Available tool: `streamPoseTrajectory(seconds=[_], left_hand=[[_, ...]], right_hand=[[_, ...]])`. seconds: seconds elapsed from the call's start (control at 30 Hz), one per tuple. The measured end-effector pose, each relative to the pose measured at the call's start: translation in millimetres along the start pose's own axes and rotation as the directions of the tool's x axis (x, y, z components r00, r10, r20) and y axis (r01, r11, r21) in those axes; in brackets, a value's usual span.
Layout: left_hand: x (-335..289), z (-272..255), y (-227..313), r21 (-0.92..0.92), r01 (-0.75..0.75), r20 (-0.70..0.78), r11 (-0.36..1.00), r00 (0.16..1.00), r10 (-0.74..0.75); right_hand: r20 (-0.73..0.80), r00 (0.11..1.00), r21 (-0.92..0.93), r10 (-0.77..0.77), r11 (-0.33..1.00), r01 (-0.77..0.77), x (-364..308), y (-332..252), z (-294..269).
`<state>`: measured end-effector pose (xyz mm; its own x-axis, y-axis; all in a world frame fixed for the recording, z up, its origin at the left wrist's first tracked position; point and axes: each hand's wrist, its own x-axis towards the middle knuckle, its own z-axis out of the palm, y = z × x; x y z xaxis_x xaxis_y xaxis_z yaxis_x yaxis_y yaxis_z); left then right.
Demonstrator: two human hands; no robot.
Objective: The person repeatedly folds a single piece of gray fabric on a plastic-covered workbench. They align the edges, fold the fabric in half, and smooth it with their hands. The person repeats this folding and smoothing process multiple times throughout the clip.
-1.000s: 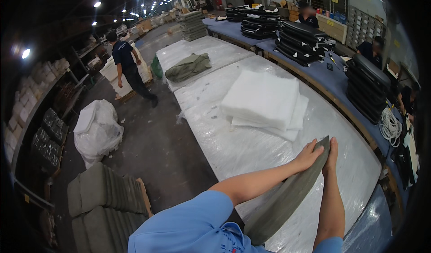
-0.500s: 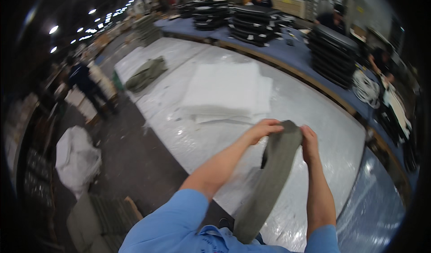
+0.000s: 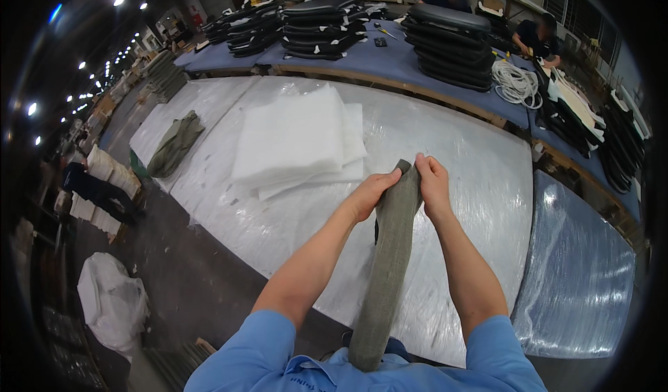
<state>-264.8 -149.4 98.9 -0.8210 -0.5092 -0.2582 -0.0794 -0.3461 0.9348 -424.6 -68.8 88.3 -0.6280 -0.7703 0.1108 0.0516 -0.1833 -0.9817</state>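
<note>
A long grey-green fabric cover [image 3: 390, 267] hangs from my two hands down toward my body, its far end raised over the table. My left hand [image 3: 376, 192] pinches one top corner between thumb and fingers. On the other side, my right hand [image 3: 433, 183] grips the opposite corner. Farther off and to the left, a stack of white padding sheets [image 3: 292, 138] lies on the plastic-wrapped table [image 3: 466, 253]. Another piece of grey-green fabric [image 3: 174, 144] is crumpled at the table's far left.
A blue-topped bench [image 3: 386, 48] runs along the far side, bearing stacks of black cushions [image 3: 323, 30] and a coil of white cord [image 3: 516, 84]. Several people work behind it. One person [image 3: 101, 192] bends at far left. A white plastic bag [image 3: 111, 301] sits on the floor.
My hands have drawn closer together and shifted left, and the cover's top end has narrowed between them. The whole view has turned to the right.
</note>
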Motion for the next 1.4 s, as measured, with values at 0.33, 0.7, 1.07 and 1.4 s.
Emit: streamPoseTrajectory(seconds=[0.33, 0.7, 1.07, 1.4], left_hand=[[-15.3, 42.5, -14.8, 0.092, -0.158, -0.346, 0.983, 0.921, 0.18], [-15.2, 29.3, -18.6, 0.11, -0.144, -0.413, 0.984, 0.893, 0.176], [14.0, -20.1, 7.2, 0.439, -0.279, -0.267, 0.854, 0.867, 0.42], [54.3, 3.6, 8.7, 0.744, -0.089, -0.273, 0.662, 0.864, 0.424]], right_hand=[[-0.165, 0.962, -0.53, -0.218, 0.842, 0.099, 21.5, -0.9, 21.6], [-0.072, 0.98, -0.491, -0.185, 0.862, 0.126, 29.3, -2.1, 28.2], [0.16, 0.974, 0.093, 0.161, 0.98, -0.178, -29.7, 1.3, 19.7], [-0.037, 0.982, 0.109, 0.186, 0.977, -0.181, -41.0, 16.6, 16.3]])
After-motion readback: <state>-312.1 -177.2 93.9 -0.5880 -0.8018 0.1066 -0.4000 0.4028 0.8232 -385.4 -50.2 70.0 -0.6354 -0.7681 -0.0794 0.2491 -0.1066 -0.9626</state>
